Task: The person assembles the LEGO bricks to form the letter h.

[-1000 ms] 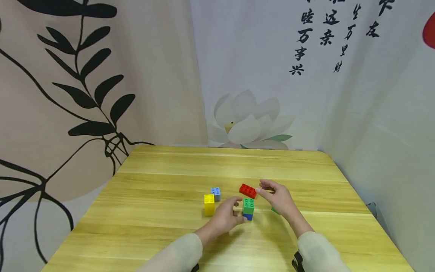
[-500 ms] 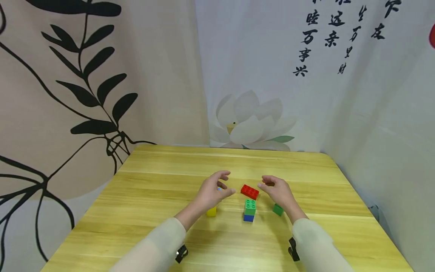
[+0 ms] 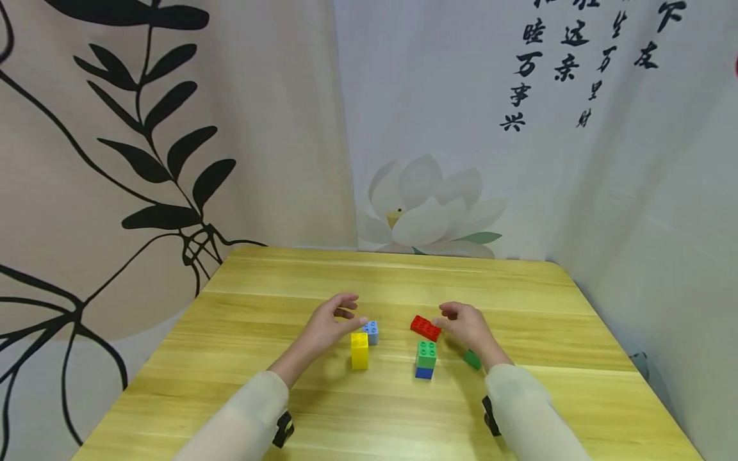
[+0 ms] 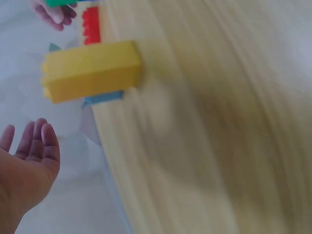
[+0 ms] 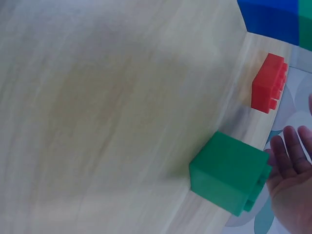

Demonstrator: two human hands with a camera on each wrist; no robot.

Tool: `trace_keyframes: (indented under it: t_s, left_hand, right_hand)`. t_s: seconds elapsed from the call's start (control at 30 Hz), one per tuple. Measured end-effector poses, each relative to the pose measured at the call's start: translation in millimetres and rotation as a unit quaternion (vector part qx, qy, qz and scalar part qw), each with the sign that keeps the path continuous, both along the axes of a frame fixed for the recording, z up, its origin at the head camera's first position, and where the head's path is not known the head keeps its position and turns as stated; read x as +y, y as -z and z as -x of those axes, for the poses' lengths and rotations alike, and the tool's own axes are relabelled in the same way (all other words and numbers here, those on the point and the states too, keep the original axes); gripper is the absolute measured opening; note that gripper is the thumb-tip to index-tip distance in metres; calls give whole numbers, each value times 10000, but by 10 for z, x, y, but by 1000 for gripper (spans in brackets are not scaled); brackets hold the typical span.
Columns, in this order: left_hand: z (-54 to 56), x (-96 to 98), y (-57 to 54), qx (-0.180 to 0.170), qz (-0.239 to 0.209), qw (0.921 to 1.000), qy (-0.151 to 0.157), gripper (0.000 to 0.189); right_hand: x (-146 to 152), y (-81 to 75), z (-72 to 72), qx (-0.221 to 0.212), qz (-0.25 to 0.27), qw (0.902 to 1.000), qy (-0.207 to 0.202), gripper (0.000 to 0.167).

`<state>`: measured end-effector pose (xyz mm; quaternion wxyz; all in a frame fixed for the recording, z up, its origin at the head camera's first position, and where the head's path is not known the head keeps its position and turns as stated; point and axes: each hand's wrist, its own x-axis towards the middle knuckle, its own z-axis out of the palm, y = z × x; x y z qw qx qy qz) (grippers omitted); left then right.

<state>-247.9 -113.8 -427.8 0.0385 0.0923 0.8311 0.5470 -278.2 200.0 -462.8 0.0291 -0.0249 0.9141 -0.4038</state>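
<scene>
My left hand [image 3: 324,325] hovers left of a yellow block [image 3: 360,352] and a light blue brick [image 3: 371,333], its fingers relaxed and holding nothing. In the left wrist view the yellow block [image 4: 90,71] appears large, apart from that hand [image 4: 30,170]. My right hand [image 3: 469,328] hangs with loose fingers close to a red brick [image 3: 425,328]. The right wrist view shows that hand [image 5: 295,183] apart from the red brick [image 5: 268,84]. A green brick [image 3: 427,354] stands on a dark blue one [image 3: 424,372]. Another green brick [image 3: 472,359] lies below the right hand, partly hidden by the forearm.
All the bricks stand on a light wooden table [image 3: 369,416]. A cloth curtain [image 3: 277,128] printed with black leaves hangs beyond its far edge, and a pale one with a lotus [image 3: 426,205] and black characters joins it on the right.
My left hand has left the green and blue stack and moved to the left, past the yellow block. The right hand has barely shifted beside the red brick. The bricks keep their places.
</scene>
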Motion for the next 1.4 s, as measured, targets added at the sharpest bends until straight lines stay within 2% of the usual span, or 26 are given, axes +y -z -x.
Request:
trace_keyframes:
  t_s: [0.3, 0.43, 0.6, 0.9, 1.13, 1.4]
  left_hand:
    - [-38, -220, 274, -406, -34, 9989, 210, 60]
    - [-59, -232, 384, -485, -25, 9978, 459, 64]
    - [-91, -223, 470, -550, 36, 9962, 667, 68]
    - [-129, -264, 548, -732, 132, 9940, 802, 67]
    - [-145, -258, 551, -794, 123, 9927, 898, 55]
    - [-122, -198, 558, -731, 217, 9935, 848, 41]
  right_hand:
    - [-62, 89, 59, -234, -176, 9996, 61, 49]
    - [-76, 128, 48, -217, -305, 9993, 68, 50]
    - [-88, 148, 32, -208, -503, 9985, 62, 49]
    - [-142, 130, 3, -169, -925, 9956, -17, 43]
    - [-152, 122, -3, -66, -1073, 9942, -48, 33]
    - [-141, 69, 28, 131, -677, 9975, -122, 30]
